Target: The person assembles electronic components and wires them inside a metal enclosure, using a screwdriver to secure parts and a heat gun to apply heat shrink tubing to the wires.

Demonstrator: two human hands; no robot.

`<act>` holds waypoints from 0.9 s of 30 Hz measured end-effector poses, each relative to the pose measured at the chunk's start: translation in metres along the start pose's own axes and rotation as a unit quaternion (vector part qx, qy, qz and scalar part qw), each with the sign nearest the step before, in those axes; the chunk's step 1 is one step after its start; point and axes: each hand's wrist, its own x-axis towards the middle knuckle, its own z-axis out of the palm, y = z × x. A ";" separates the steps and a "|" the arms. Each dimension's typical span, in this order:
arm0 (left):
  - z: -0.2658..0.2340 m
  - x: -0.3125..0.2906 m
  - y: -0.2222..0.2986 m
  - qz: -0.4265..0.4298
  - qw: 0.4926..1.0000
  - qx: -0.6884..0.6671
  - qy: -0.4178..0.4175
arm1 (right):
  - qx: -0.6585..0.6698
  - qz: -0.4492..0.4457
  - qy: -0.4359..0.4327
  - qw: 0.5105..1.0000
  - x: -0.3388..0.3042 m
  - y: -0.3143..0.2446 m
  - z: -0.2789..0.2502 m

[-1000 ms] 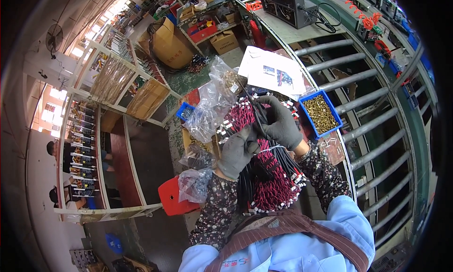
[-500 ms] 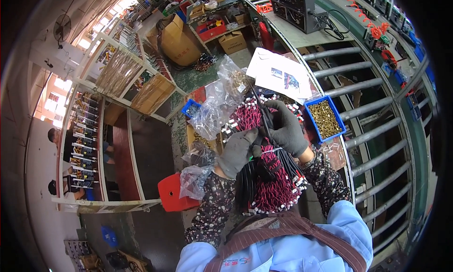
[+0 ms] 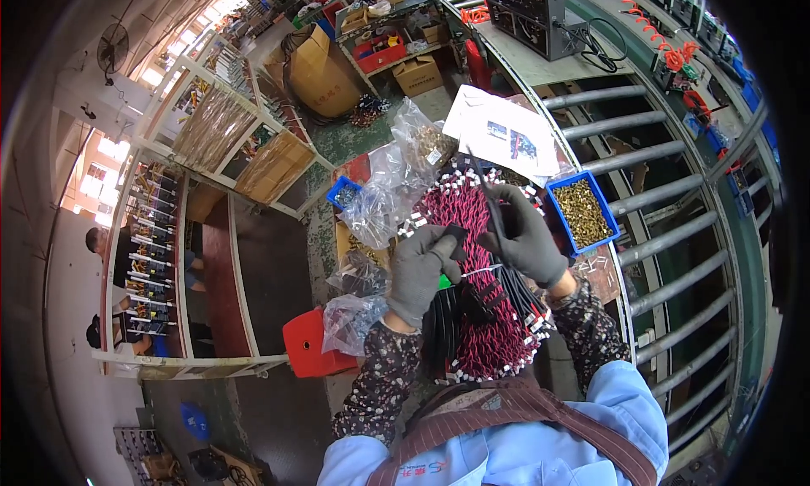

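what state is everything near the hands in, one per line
left hand: gloved, closed on a black piece
right hand: gloved, closed on a long dark strip
wire bundle: tied with a white band
blue bin: filled with brass-coloured parts
papers: printed side up
clear bag: crumpled

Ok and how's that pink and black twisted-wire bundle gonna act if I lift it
The pink and black twisted-wire bundle would probably sag, as it looks thin-stranded and pliable. The white tie across it should hold its middle together. The white connectors at its ends may snag.
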 end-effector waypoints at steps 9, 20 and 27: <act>-0.007 -0.004 0.017 -0.007 1.000 0.005 0.008 | -0.204 0.013 -0.142 0.968 -0.033 -0.004 -0.022; -0.003 -0.007 0.024 0.003 0.999 0.042 -0.020 | -0.222 0.029 -0.156 0.962 -0.031 -0.022 -0.015; -0.002 -0.007 0.026 0.001 0.999 0.053 -0.011 | -0.193 -0.001 -0.149 0.970 -0.031 -0.012 -0.015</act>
